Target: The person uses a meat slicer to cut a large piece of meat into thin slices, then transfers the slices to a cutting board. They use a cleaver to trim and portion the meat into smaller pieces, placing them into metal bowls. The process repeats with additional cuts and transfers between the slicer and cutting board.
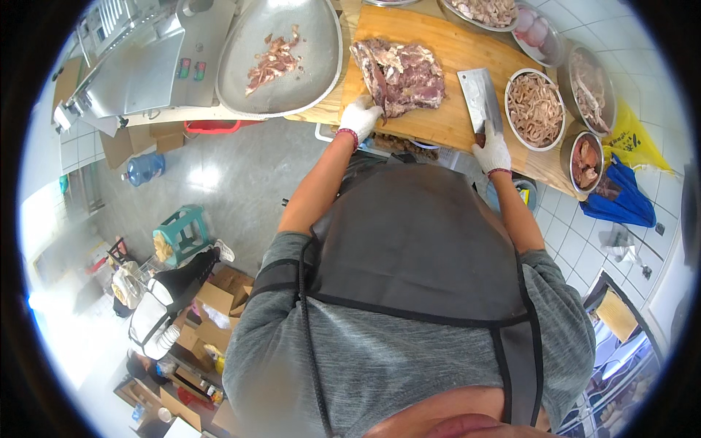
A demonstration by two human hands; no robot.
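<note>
A wooden cutting board (454,41) lies before me with a large piece of raw meat (408,76) on its left part. My left hand (360,116), in a white knit glove, is at the meat's lower left corner, its fingertips against a dark red strip; whether they grip it is hidden. To the right, my right hand (493,150), gloved alike, is closed around the dark handle of a cleaver (477,96). The wide blade rests flat on the board, pointing away from me. Just right of the blade stands a bowl of meat strips (535,109).
A large metal pan (312,76) with meat scraps stands left, beside a steel machine (142,65). More metal bowls (616,104) of meat line the right side. A blue bag (621,197) hangs near the table's right end. Another person (159,306) is beyond cardboard boxes, lower left.
</note>
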